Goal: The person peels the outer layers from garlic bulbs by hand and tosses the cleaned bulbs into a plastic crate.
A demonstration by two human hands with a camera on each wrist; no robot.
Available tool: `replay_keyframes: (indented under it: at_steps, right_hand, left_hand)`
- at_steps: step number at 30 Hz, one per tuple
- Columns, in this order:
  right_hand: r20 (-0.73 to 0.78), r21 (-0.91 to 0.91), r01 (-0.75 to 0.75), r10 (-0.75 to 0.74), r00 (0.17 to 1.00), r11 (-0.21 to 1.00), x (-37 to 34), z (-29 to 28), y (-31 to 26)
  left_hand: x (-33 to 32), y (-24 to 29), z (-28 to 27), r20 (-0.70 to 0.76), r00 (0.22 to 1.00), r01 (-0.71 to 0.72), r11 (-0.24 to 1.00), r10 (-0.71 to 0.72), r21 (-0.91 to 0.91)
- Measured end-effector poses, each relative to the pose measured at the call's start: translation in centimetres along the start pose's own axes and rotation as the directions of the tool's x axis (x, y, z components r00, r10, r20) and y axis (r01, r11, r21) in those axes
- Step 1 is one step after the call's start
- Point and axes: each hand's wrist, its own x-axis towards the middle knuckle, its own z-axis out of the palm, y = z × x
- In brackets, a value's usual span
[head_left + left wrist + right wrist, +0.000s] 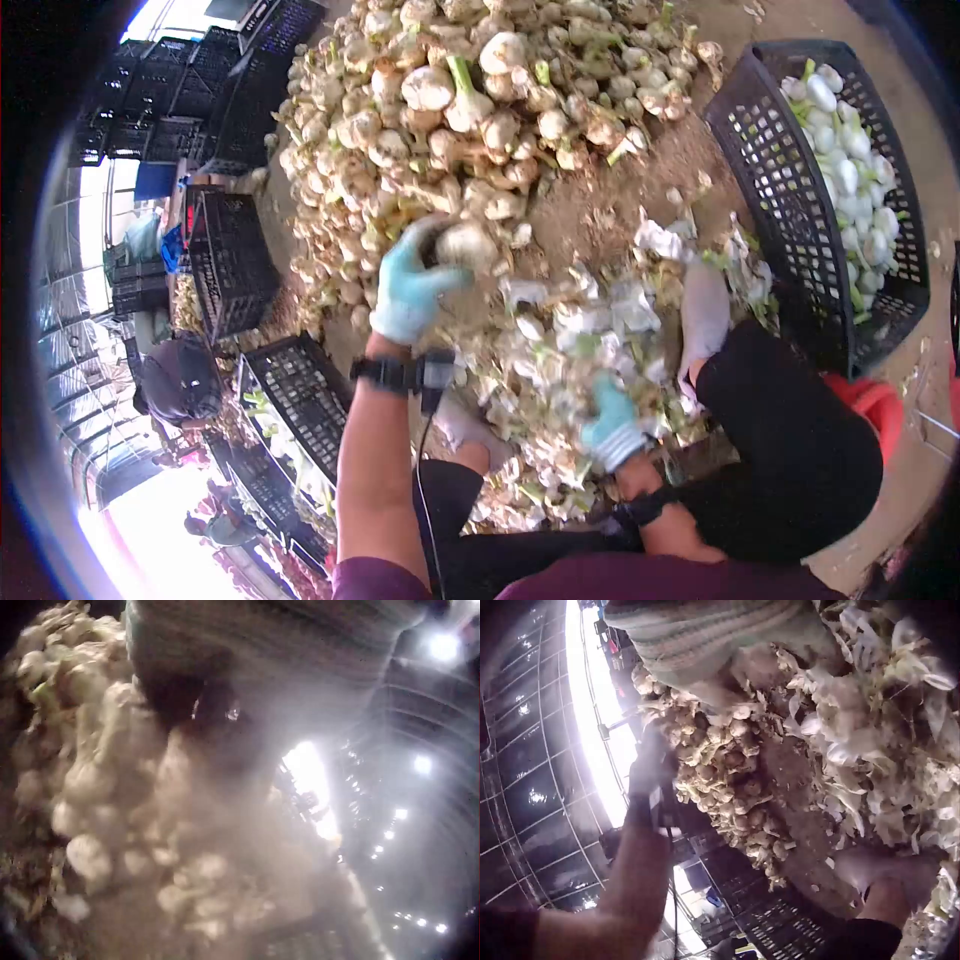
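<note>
My left hand (406, 288), in a pale blue glove, holds a whitish garlic bulb (467, 248) between thumb and fingers at the near edge of a big garlic heap (430, 130). Motion blurs the bulb. Lower and to the right, my gloved right hand (612, 425) is over a litter of white peelings (600, 320), blurred, with its fingers pointing away from me. Whether it grips anything I cannot tell. In the left wrist view, the glove (262, 645) fills the top above blurred garlic. The right wrist view shows the other glove's ribbed cuff (712, 637).
A black crate (790, 200) of clean white bulbs stands at the right, with something red (875, 415) beside it. Black crates (230, 260) line the left side. My feet (706, 310) stand among the peelings. Another person (180, 380) is at the far left.
</note>
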Motion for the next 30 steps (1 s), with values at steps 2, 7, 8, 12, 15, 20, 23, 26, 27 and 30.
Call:
replay_keyframes:
  at_steps: [2,7,8,12,15,20,23,26,27,30]
  right_hand:
    - [0.148,-0.020,0.093,-0.089,0.985,0.995,-0.4,-1.5,-0.3]
    - [0.457,-0.780,0.530,-0.276,0.845,0.332,-3.1,-0.8,-1.8]
    - [0.465,-0.794,0.542,-0.299,0.833,0.275,-3.5,-0.8,-1.4]
    - [0.552,-0.816,0.569,-0.157,0.819,0.096,-6.2,-0.3,-1.0]
    - [0.513,-0.844,0.514,-0.051,0.857,0.150,-6.5,-1.5,0.2]
    - [0.711,-0.703,0.668,-0.208,0.672,-0.246,-8.6,-2.4,1.4]
    - [0.771,-0.637,0.691,-0.249,0.586,-0.343,-10.1,-2.9,2.0]
    - [0.855,-0.518,0.753,-0.285,0.434,-0.406,-10.5,-3.5,2.5]
    - [0.905,-0.407,0.798,-0.313,0.287,-0.445,-10.8,-3.3,2.7]
    - [0.797,-0.596,0.789,-0.231,0.558,-0.149,-11.5,-2.6,1.6]
  left_hand:
    - [-6.1,0.6,2.2,0.154,0.963,0.265,0.865,-0.220,-0.427]
    - [-16.8,0.8,7.7,0.327,0.916,0.375,0.789,-0.234,-0.487]
    - [-18.1,0.8,8.3,0.330,0.911,0.390,0.779,-0.249,-0.490]
    - [-22.2,1.9,10.6,-0.083,0.995,0.069,0.986,-0.056,0.154]
    - [-24.1,1.2,10.6,-0.086,0.977,0.191,0.979,-0.197,-0.070]
    - [-26.1,1.6,9.8,-0.054,0.955,0.250,0.887,-0.293,-0.387]
    - [-27.1,2.0,9.2,-0.024,0.957,0.249,0.863,-0.289,-0.440]
    - [-27.9,2.2,8.6,0.019,0.954,0.260,0.796,-0.299,-0.547]
    - [-28.1,2.4,8.1,0.007,0.954,0.253,0.794,-0.299,-0.552]
    - [-28.8,2.0,7.2,0.093,0.956,0.148,0.184,-0.277,-0.972]
